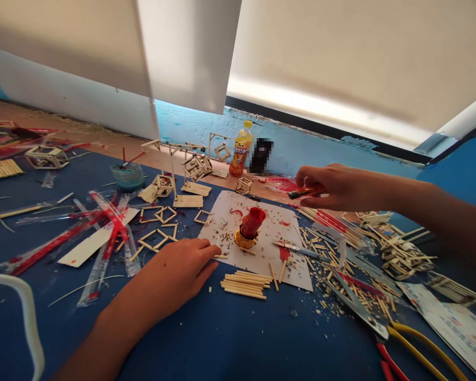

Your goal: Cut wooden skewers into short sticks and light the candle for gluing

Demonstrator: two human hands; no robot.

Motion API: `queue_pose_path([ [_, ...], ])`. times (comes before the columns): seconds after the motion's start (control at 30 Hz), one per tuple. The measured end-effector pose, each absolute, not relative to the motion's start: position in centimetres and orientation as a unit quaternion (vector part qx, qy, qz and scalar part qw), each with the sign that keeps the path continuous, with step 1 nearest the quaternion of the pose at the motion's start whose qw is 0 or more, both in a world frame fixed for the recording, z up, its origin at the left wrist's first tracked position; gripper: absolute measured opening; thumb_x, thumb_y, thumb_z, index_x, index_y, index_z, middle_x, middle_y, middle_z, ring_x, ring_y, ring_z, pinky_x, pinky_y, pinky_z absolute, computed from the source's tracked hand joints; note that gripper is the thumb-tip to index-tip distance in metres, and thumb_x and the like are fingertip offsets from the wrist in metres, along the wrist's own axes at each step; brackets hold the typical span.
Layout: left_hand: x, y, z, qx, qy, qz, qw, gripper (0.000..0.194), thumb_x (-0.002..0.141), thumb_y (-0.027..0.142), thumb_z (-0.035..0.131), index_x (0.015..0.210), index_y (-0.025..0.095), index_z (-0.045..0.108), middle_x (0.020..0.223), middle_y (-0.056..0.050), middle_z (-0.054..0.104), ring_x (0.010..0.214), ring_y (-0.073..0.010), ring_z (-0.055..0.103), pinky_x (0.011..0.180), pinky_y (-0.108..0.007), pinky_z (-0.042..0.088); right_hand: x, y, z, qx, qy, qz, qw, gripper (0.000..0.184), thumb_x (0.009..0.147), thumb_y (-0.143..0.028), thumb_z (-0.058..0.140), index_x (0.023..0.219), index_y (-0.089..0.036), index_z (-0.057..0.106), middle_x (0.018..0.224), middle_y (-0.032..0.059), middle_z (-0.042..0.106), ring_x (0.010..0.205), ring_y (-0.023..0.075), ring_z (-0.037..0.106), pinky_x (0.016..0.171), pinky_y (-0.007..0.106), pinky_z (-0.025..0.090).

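Observation:
My left hand (186,267) rests low at the near edge of the white paper (301,275), thumb and fingers closed on a short wooden stick (222,256) whose end pokes out. In the air at the right, my right hand (325,185) grips a small lighter (301,193) with a dark tip; most of its body is hidden by the fingers. A thick red candle (253,221) stands, slightly tilted, in a gold holder (245,241) on the paper. Just in front of my left fingers lies a row of cut wooden sticks (246,284).
A craft knife (301,250) and large shears (365,312) lie at right among scattered stick pieces. Stick frames (158,241), plastic-wrapped red strips (107,227) and a glass bowl (127,175) are at left. A drink bottle (241,151) stands by the wall.

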State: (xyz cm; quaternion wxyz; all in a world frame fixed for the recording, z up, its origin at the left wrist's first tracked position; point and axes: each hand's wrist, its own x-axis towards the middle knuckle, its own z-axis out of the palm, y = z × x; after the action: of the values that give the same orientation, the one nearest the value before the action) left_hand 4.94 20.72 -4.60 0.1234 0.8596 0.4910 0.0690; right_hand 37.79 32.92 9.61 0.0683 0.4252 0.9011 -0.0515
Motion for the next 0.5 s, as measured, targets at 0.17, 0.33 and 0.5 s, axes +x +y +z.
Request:
queue_pose_path([
  [0.17, 4.9, 20.8, -4.7, 0.858, 0.494, 0.065, 0.125, 0.027, 0.104, 0.028, 0.049, 0.120, 0.027, 0.070, 0.112, -0.005, 0.073, 0.096, -0.0285, 0.073, 0.081, -0.042, 0.054, 38.2, 32.5, 7.8, 0.412, 0.909, -0.053, 0.043, 0.041, 0.098, -0.063, 0.053, 0.093, -0.023, 0.052, 0.068, -0.0016, 0.059, 0.056, 0.0149, 0.047, 0.055, 0.030, 0.031],
  [0.33, 4.9, 20.7, -4.6, 0.856, 0.497, 0.062, 0.132, 0.028, 0.105, 0.027, 0.048, 0.120, 0.026, 0.071, 0.113, -0.005, 0.073, 0.097, -0.0281, 0.072, 0.083, -0.042, 0.054, 36.1, 32.8, 6.6, 0.371, 0.928, -0.037, 0.015, 0.037, 0.099, -0.058, 0.054, 0.090, -0.022, 0.054, 0.060, -0.0057, 0.051, 0.052, 0.0115, 0.038, 0.054, 0.028, 0.028],
  [0.5, 4.9, 20.8, -4.6, 0.854, 0.498, 0.058, 0.142, 0.028, 0.105, 0.025, 0.047, 0.120, 0.026, 0.070, 0.112, -0.005, 0.072, 0.099, -0.0279, 0.071, 0.087, -0.045, 0.055, 35.0, 33.6, 6.5, 0.357, 0.934, -0.007, -0.019, 0.041, 0.098, -0.063, 0.050, 0.090, -0.022, 0.050, 0.059, -0.0059, 0.049, 0.051, 0.0113, 0.036, 0.056, 0.029, 0.025],
])
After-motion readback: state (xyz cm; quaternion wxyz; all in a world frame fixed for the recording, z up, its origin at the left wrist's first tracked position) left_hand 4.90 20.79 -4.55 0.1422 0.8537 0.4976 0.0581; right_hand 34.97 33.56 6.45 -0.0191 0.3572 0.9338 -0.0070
